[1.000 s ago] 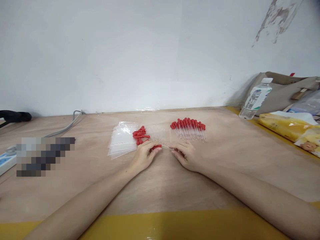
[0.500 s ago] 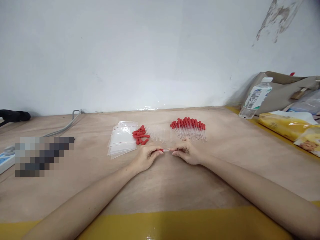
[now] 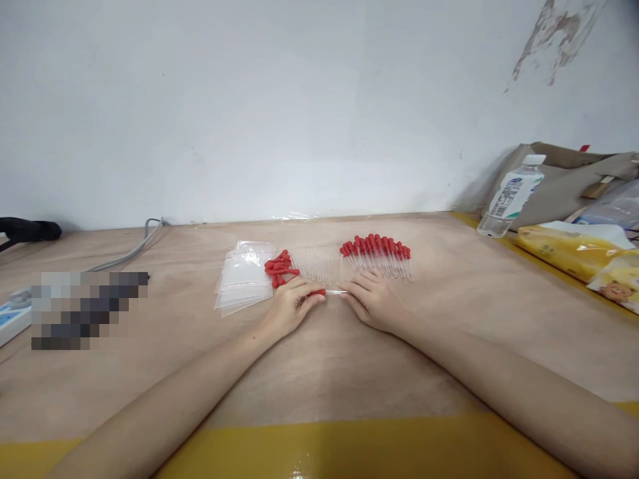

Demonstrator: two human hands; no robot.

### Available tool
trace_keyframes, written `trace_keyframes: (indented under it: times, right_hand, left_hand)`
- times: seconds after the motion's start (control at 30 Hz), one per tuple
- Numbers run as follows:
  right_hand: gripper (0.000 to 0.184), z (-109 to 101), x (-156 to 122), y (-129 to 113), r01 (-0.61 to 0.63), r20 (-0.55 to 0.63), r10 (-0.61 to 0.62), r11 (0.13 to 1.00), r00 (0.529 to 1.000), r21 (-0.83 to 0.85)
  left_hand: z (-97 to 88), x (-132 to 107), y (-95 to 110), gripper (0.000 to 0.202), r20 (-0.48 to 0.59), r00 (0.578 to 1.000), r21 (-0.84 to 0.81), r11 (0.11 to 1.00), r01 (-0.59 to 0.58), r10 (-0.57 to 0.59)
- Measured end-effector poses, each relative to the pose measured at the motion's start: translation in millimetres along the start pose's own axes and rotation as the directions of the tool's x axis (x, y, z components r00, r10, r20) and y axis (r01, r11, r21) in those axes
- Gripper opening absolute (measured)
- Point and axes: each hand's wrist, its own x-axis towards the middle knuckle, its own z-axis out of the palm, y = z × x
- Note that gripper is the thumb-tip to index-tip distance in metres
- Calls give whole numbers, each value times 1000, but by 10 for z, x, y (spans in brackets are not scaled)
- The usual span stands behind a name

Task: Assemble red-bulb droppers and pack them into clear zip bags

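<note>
My left hand (image 3: 289,307) pinches the red rubber bulb (image 3: 316,292) of a dropper low over the table. My right hand (image 3: 373,301) pinches the clear glass tube (image 3: 336,292) that meets that bulb. Just behind the hands lie a small heap of loose red bulbs (image 3: 279,267) and a row of bare glass tubes (image 3: 313,265). To the right of those sits a row of several finished droppers (image 3: 378,255) with red tops. A stack of clear plastic bags (image 3: 243,278) lies left of the loose bulbs.
A water bottle (image 3: 510,197) leans on a grey bag (image 3: 569,179) at the far right, with yellow packets (image 3: 574,249) in front. At the left are a grey cable (image 3: 130,251), a power strip (image 3: 14,318) and a black object (image 3: 30,230). Yellow tape (image 3: 319,449) edges the table front.
Both hands lifted slightly toward me with the bulb and tube half a second ago, then moved back down toward the loose parts. Everything else stayed put.
</note>
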Motion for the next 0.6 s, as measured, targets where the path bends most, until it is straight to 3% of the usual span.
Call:
trace_keyframes:
  times: [0.13, 0.27, 0.43, 0.6]
  right_hand:
    - [20, 31, 10, 46, -18, -77, 25, 995, 997, 95]
    - [18, 81, -1, 59, 53, -132, -30, 982, 991, 180]
    - [21, 77, -1, 34, 67, -55, -56, 972, 997, 224]
    - [21, 62, 2, -8, 42, 2, -44, 961, 999, 275]
  left_hand:
    - [-13, 9, -3, 18, -17, 996, 10, 996, -88, 88]
    - [-9, -4, 22, 20, 18, 998, -9, 998, -63, 63]
    - [-2, -37, 53, 20, 101, 995, 47, 999, -5, 0]
    - [-22, -37, 117, 18, 146, 989, -15, 1000, -10, 12]
